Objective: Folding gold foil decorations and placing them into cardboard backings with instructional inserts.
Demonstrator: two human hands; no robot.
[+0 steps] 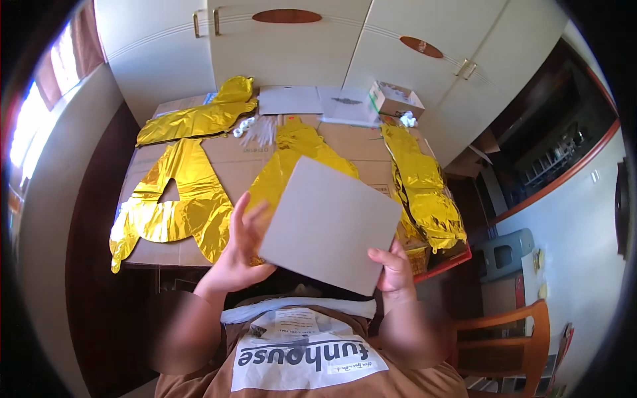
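Note:
A plain light grey square board [332, 225] is held tilted above the near edge of the table, in front of my chest. My right hand [396, 268] grips its lower right edge, thumb on the top face and fingers underneath. My left hand [240, 249] is beside its left corner with fingers spread apart; some fingertips are blurred. A flat gold foil balloon shaped like the letter A [206, 199] lies to the left. Another gold foil balloon [298, 142] is partly hidden behind the board.
More gold foil balloons lie at the back left [192, 123] and right [424, 182] of the cardboard-covered table [245, 156]. Along the back are a grey board [290, 101], a clear plastic pouch [348, 106] and an open box [398, 99]. A wooden chair [531, 331] stands right.

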